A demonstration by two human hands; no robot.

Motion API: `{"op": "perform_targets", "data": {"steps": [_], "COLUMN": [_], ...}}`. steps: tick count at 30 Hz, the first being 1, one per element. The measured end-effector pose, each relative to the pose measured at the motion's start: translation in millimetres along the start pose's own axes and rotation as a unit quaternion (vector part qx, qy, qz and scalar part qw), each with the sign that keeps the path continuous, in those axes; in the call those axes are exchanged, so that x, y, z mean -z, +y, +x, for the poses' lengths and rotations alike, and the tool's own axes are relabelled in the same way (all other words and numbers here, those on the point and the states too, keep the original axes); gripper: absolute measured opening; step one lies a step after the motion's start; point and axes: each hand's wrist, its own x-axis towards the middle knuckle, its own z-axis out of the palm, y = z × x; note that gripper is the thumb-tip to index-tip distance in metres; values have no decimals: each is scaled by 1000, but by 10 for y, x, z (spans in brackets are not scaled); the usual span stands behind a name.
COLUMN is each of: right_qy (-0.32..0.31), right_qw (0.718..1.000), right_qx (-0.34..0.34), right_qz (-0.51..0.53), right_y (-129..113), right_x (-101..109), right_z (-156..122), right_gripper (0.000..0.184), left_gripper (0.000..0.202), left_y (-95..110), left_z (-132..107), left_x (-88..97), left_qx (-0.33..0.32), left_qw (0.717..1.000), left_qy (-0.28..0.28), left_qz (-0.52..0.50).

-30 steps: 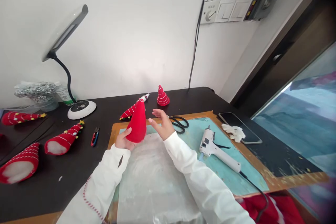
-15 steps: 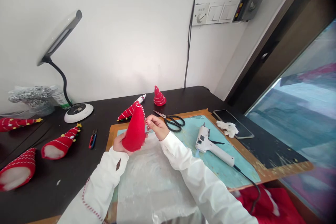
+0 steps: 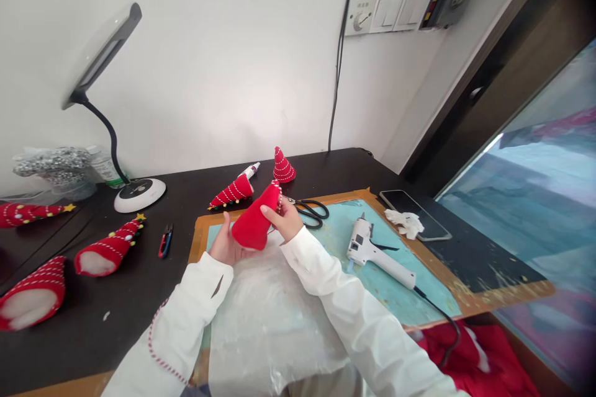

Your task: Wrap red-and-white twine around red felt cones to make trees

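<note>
A plain red felt cone [image 3: 255, 221] is tilted with its tip pointing up and to the right, above a clear plastic sheet [image 3: 265, 329]. My left hand [image 3: 224, 245] cups its wide base from below. My right hand [image 3: 285, 218] pinches a red-and-white twisted cord [image 3: 279, 196] against the cone near its tip. More of the same cord trails down my left sleeve [image 3: 161, 347].
Black scissors [image 3: 311, 211], a white glue gun [image 3: 372, 252] with its cable, a phone [image 3: 414, 213] and a crumpled tissue [image 3: 404, 222] lie right of my hands. Finished striped cones [image 3: 283, 167] [image 3: 231, 193] [image 3: 108, 250] [image 3: 28, 295], a lamp [image 3: 138, 193] and snips [image 3: 164, 240] lie behind and to the left.
The cone has tipped from upright to leaning right. My right hand went from open beside it to pinching the cord near its tip.
</note>
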Motion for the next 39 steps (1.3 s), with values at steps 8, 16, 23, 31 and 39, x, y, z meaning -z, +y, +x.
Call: {"op": "perform_targets", "data": {"steps": [8, 16, 23, 31, 39], "right_qy": [115, 54, -81, -87, -94], "right_qw": [978, 987, 994, 996, 995], "right_qx": [95, 90, 1, -17, -33], "right_qz": [-143, -119, -77, -9, -19], "right_y": [50, 33, -101, -203, -57], "right_x": [-15, -135, -76, -13, -59], "right_z": [-6, -97, -76, -22, -25], "right_gripper": [52, 56, 51, 53, 54], "left_gripper": [85, 71, 56, 34, 33], "left_y": [-40, 21, 20, 83, 44], "left_z": [-14, -113, 8, -35, -133], "left_x": [-49, -159, -11, 11, -74], "left_qx": [-385, -390, -193, -109, -101], "left_qw": [807, 810, 969, 971, 979], "left_qy": [204, 214, 139, 133, 79], "left_qz": [398, 382, -63, -163, -159]}}
